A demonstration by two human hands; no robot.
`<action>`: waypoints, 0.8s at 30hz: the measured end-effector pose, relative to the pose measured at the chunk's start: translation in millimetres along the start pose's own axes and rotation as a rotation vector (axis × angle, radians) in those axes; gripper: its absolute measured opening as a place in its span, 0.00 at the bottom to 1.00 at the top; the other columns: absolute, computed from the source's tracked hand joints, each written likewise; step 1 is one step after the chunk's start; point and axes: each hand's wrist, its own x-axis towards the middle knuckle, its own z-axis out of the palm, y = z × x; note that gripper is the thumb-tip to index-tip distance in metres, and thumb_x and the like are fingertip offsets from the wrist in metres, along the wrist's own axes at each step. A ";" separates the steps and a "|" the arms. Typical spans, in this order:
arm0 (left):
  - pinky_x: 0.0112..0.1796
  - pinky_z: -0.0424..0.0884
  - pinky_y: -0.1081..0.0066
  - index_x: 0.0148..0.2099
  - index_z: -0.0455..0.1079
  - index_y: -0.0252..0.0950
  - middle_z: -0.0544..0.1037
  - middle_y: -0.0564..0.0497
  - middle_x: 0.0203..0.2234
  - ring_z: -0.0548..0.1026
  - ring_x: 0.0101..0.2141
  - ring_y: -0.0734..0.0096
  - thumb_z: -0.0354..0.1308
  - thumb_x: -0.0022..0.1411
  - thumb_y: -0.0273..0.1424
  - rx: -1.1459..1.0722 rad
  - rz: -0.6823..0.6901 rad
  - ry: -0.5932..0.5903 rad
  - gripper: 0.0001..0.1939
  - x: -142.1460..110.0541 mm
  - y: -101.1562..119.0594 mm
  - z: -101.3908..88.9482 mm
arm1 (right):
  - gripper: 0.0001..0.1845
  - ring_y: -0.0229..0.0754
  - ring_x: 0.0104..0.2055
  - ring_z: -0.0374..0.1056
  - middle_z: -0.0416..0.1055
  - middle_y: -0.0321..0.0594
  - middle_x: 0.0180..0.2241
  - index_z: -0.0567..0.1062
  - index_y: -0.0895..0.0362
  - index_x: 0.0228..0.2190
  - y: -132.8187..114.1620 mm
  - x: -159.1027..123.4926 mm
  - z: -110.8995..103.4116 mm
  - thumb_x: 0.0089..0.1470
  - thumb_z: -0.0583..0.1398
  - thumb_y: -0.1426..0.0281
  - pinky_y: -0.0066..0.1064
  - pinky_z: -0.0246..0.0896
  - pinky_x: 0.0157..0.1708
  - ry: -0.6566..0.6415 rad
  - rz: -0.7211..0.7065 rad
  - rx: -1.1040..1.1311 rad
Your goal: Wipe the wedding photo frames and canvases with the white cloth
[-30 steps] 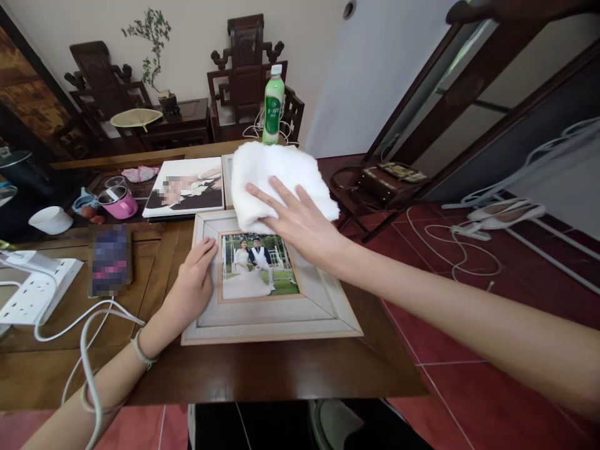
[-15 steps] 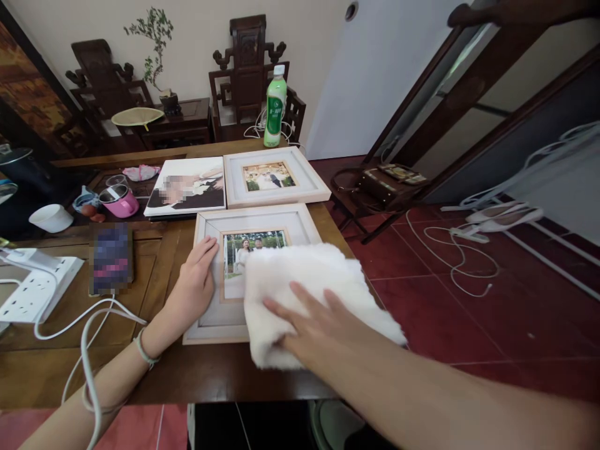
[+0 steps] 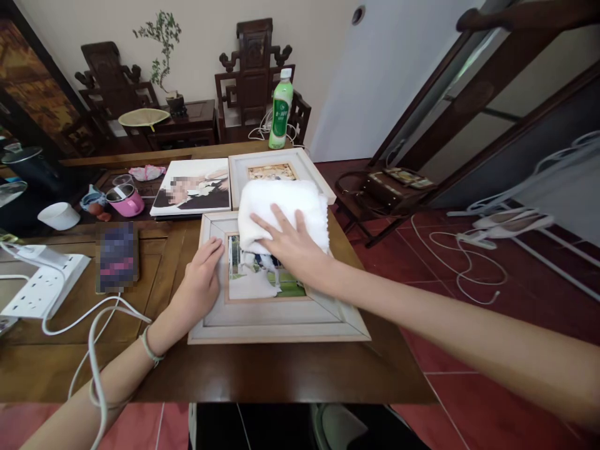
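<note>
A white picture frame with a couple's wedding photo lies flat near the table's front edge. My left hand holds the frame's left side, fingers over the rim. A folded, fluffy white cloth is under my right hand, whose spread fingers press it down while the thumb is at its near edge. The cloth covers the upper part of the photo and overlaps the near side of a second framed photo behind. What lies beneath the cloth is hidden.
Left of the frames are a photo panel, a pink mug, a white cup, a phone and a power strip. A white cable crosses my left forearm. A green bottle stands at the back of the table.
My right hand first drew the cloth toward me over the lower right of the frame, then pushed it back up. My left hand has stayed at the frame's left side.
</note>
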 end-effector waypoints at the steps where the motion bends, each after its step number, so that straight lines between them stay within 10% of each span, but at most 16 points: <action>1: 0.62 0.59 0.46 0.62 0.64 0.30 0.67 0.36 0.61 0.61 0.64 0.55 0.43 0.60 0.18 0.001 -0.001 0.004 0.28 0.1 0.1 0.2 | 0.35 0.74 0.69 0.31 0.40 0.43 0.71 0.73 0.55 0.55 1.1 6.7 -0.3 0.49 0.52 0.92 0.76 0.41 0.58 -0.015 0.015 -0.002; 15: 0.62 0.60 0.46 0.63 0.64 0.33 0.68 0.38 0.61 0.61 0.64 0.57 0.43 0.60 0.17 0.022 0.006 0.023 0.29 0.0 -0.3 1.6 | 0.20 0.78 0.62 0.55 0.62 0.42 0.63 0.82 0.46 0.41 -67.8 -81.9 -12.4 0.52 0.61 0.79 0.76 0.59 0.47 -0.199 -0.243 0.350; 24: 0.62 0.58 0.47 0.63 0.63 0.31 0.67 0.35 0.61 0.61 0.64 0.55 0.41 0.65 0.21 -0.004 -0.022 -0.005 0.26 1.3 4.4 -0.8 | 0.33 0.72 0.69 0.38 0.45 0.45 0.69 0.73 0.54 0.55 -36.3 -18.0 -23.6 0.52 0.53 0.89 0.73 0.48 0.57 -0.160 -0.069 0.104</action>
